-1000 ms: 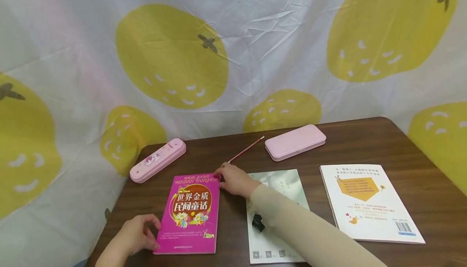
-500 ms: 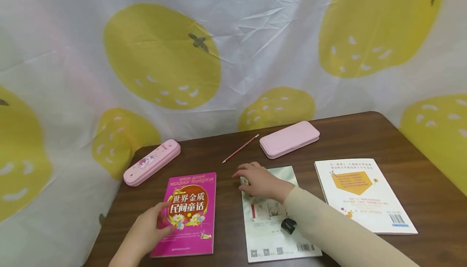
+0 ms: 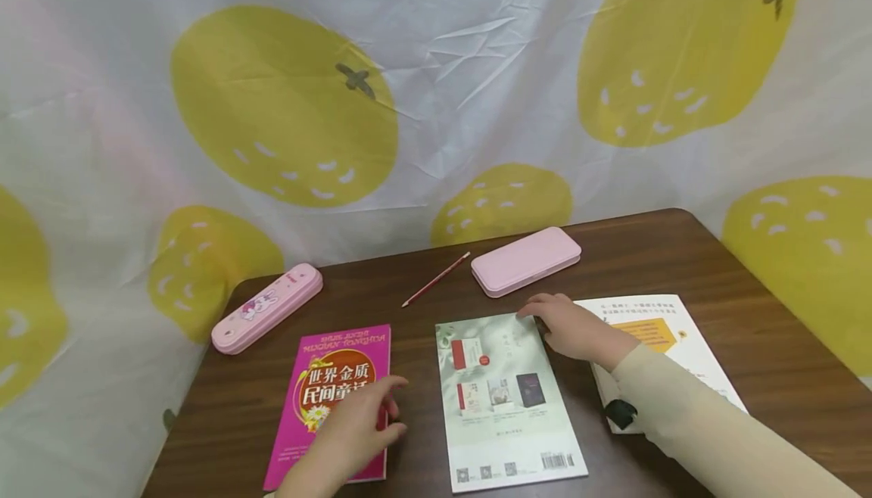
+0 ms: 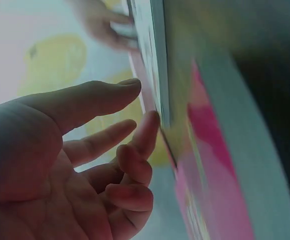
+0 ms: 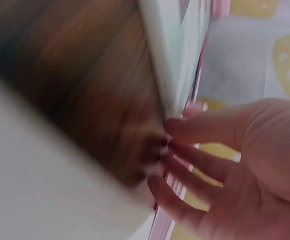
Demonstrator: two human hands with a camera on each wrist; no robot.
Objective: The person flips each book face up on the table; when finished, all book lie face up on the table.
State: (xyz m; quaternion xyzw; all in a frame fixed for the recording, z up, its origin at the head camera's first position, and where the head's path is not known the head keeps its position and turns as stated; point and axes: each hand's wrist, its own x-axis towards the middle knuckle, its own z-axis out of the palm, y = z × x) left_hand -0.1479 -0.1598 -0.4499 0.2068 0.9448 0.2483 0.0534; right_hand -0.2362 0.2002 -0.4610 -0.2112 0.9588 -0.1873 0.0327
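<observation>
At far left, the slim rabbit-print case [image 3: 267, 309] lies aslant on the tabletop [image 3: 395, 278], apart from the books. Nearer the person is the magenta book [image 3: 334, 347], flat, cover up. The left hand [image 3: 357, 426] is over its right side, thumb and fingers apart, nothing between them; this grip would serve best reaching past the cover to the neighbouring booklet's left edge, without nudging the magenta book askew.

Beyond the gap lies the pencil [image 3: 436, 280], pointing its tip toward the magenta book; fingers kept low and short of it should not set it rolling.

In the middle is the pale green booklet [image 3: 507, 426], flat, its long sides slightly turned. It looks thin, so even pressure on opposite edges should guide it better than a push at one corner. The plain pink case [image 3: 527, 261] sits behind it.

The right hand [image 3: 575, 328] is at the booklet's upper right corner, fingers loosely bent and parted, gripping nothing; blur leaves it uncertain whether the fingertips touch. Its sleeve [image 3: 722, 415] crosses the white book [image 3: 647, 307], so a raised forearm would avoid dragging that.
</observation>
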